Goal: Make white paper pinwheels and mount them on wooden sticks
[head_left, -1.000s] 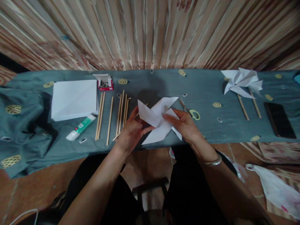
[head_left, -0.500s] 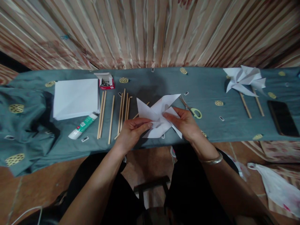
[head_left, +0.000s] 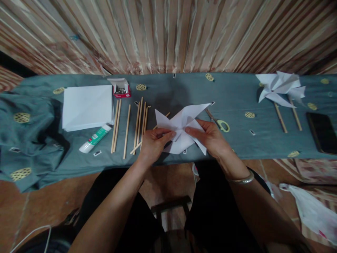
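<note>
A white paper pinwheel (head_left: 181,142) with folded, pointed blades is held between my two hands above the front part of the table. My left hand (head_left: 155,144) pinches its left side close to the centre, thumb on top. On the right, my right hand (head_left: 212,137) grips another blade, its thumb pressed near the middle of the paper. The fingers beneath the paper are hidden. Just beyond my right hand lie scissors (head_left: 223,125) with a yellow-green handle. Several wooden sticks (head_left: 138,123) rest left of the pinwheel, one partly under it.
A stack of white paper (head_left: 88,109), a glue bottle (head_left: 95,138) and an open red box of small metal pieces (head_left: 121,90) are at the left. Finished-looking pinwheels on sticks (head_left: 281,89) and a dark phone (head_left: 321,133) lie right. A pleated curtain (head_left: 168,38) hangs behind the table.
My left hand has moved slightly inward, its thumb nearer the pinwheel's centre. Both hands keep hold of the paper. The whole view has shifted a little.
</note>
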The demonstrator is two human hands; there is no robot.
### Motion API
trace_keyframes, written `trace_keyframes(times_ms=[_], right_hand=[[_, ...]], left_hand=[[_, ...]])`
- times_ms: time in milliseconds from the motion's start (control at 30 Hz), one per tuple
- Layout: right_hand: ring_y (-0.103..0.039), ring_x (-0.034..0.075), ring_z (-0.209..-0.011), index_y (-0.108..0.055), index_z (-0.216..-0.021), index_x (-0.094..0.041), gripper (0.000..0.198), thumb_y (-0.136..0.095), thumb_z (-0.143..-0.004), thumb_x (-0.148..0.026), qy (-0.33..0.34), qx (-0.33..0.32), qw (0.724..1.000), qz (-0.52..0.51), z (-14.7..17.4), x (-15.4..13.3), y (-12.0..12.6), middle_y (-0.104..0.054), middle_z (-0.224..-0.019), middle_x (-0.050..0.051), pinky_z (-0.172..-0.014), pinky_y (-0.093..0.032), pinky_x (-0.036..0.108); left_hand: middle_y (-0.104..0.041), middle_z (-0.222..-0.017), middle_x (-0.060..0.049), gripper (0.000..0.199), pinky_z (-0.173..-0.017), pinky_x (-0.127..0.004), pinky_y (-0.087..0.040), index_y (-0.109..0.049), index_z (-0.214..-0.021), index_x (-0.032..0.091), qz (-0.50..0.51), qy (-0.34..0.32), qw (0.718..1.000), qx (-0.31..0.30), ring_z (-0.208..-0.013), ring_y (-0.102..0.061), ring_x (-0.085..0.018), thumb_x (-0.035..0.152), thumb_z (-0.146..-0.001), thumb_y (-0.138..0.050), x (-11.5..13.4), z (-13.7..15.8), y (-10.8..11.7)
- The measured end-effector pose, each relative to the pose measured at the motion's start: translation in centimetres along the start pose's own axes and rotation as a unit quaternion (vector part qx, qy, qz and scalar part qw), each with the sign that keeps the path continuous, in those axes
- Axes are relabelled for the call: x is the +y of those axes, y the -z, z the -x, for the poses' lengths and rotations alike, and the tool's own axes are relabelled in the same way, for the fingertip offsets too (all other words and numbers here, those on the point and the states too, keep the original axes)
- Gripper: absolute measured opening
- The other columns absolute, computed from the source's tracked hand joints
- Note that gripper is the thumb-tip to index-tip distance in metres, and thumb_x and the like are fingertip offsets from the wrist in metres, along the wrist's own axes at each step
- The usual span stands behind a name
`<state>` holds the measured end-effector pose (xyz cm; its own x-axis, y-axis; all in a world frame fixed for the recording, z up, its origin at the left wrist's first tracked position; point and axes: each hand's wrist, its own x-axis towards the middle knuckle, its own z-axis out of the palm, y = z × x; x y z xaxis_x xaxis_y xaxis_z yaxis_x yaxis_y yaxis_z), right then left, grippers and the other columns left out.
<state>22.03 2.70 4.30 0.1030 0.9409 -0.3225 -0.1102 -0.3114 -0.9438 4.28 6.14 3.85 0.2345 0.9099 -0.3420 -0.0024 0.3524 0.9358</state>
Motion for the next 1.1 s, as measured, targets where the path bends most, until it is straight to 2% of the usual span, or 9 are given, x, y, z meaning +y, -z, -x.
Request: trace_keyframes(times_ms=[300, 467, 733, 1100], right_hand=[[-0.049, 0.01, -0.054, -0.073, -0.077, -0.019, 0.024, -0.078, -0.066, -0.039, 0.024, 0.015, 0.998, 0.055, 0.2, -0.6, -0.1, -0.065, -0.065, -0.002, -0.047, -0.039, 0.023], [-0.047, 0.01, -0.054, -0.071, -0.075, -0.018, 0.023, -0.076, -0.069, -0.04, 0.035, 0.011, 0.996, 0.087, 0.4, -0.7, 0.1, -0.061, -0.062, -0.002, -0.046, -0.037, 0.023], [-0.048, 0.011, -0.054, -0.072, -0.078, -0.018, 0.031, -0.078, -0.065, -0.045, 0.057, 0.021, 0.993, 0.104, 0.4, -0.6, 0.1, -0.062, -0.063, -0.001, -0.046, -0.039, 0.024], [-0.049, 0.01, -0.052, -0.071, -0.069, -0.018, 0.021, -0.077, -0.063, -0.037, 0.039, 0.073, 0.992, 0.091, 0.3, -0.5, -0.2, -0.063, -0.06, -0.002, -0.044, -0.039, 0.023]], left_hand=[[-0.071, -0.061, -0.002, 0.019, -0.054, -0.024, -0.042, -0.079, -0.071, 0.016, -0.062, -0.017, 0.998, 0.012, -0.055, -0.058, -0.013, 0.034, -0.064, -0.077, -0.4, -0.4, -0.4], [-0.075, -0.067, -0.004, 0.019, -0.055, -0.024, -0.045, -0.08, -0.075, 0.016, -0.084, -0.038, 0.996, 0.014, -0.059, -0.062, -0.015, 0.033, -0.066, -0.077, -0.7, -0.7, -0.5], [-0.075, -0.066, -0.003, 0.018, -0.055, -0.024, -0.045, -0.08, -0.073, 0.017, -0.068, -0.06, 0.996, 0.008, -0.057, -0.062, -0.014, 0.034, -0.067, -0.077, -1.1, -0.9, -0.7], [-0.075, -0.067, -0.003, 0.018, -0.055, -0.025, -0.046, -0.08, -0.077, 0.018, -0.096, -0.079, 0.992, 0.01, -0.057, -0.062, -0.015, 0.033, -0.07, -0.075, -1.1, -0.8, -1.0]])
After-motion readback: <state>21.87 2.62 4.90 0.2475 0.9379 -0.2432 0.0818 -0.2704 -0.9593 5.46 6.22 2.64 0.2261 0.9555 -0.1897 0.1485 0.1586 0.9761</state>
